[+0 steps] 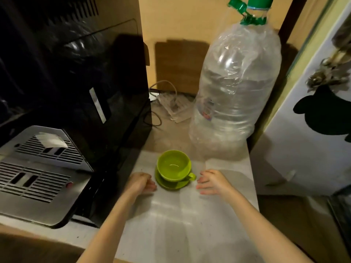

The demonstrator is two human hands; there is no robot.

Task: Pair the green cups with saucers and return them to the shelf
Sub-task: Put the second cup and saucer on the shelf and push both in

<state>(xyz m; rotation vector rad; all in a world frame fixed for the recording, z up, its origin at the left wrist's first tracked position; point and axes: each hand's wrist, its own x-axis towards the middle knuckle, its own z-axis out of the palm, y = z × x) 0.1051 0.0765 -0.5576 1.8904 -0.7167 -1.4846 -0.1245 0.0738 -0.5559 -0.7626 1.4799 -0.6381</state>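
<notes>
Pale shelf (190,215), green cup (173,165) on saucer (171,184), left hand (141,184) curled empty, right hand (212,182) spread empty

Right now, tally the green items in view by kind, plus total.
Green cups: 1, sitting on its saucer
Green saucers: 1
Green bottle caps: 2, on the big clear bottle and one behind it
Total: 4

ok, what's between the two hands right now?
In the head view, the green cup sitting on its green saucer lies between the left hand and right hand. Neither hand touches them; both are open, on the white counter.
</notes>
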